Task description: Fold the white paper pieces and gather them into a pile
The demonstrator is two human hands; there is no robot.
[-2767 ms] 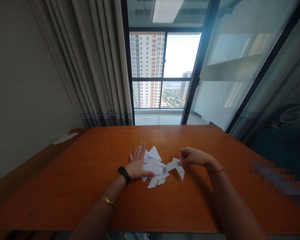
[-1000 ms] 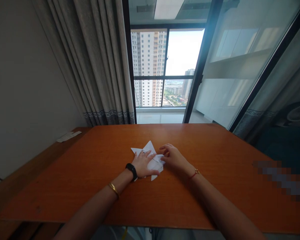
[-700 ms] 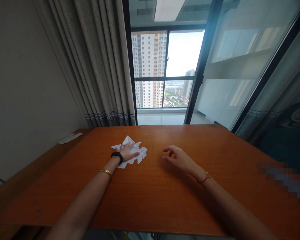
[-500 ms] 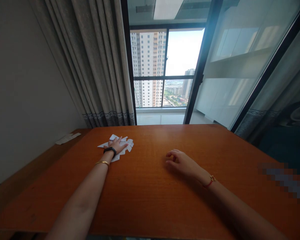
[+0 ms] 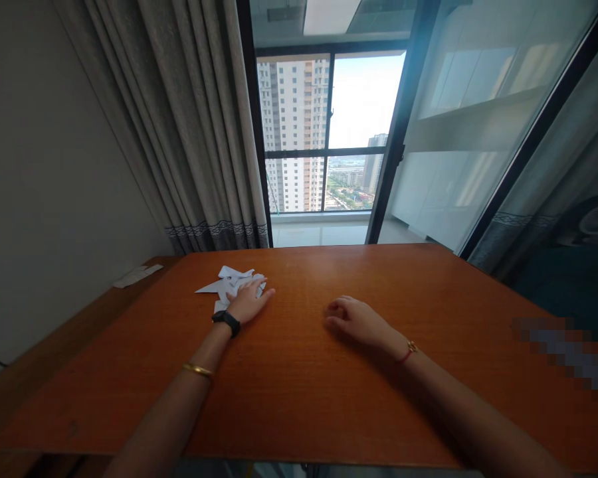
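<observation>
head view, white paper pieces heaped at the far left of a brown wooden table, left hand spread over their near right side, right hand curled, too blurred to tell if pinched together

You are in a room high up in a building, probably a home, though an office is possible. Before you stretches a wide, orange-brown wooden table. Behind it, a pleated grey fabric curtain with a dark patterned hem hangs beside a black-framed glass door. Outside rises a white-and-tan, many-windowed tower block.
</observation>
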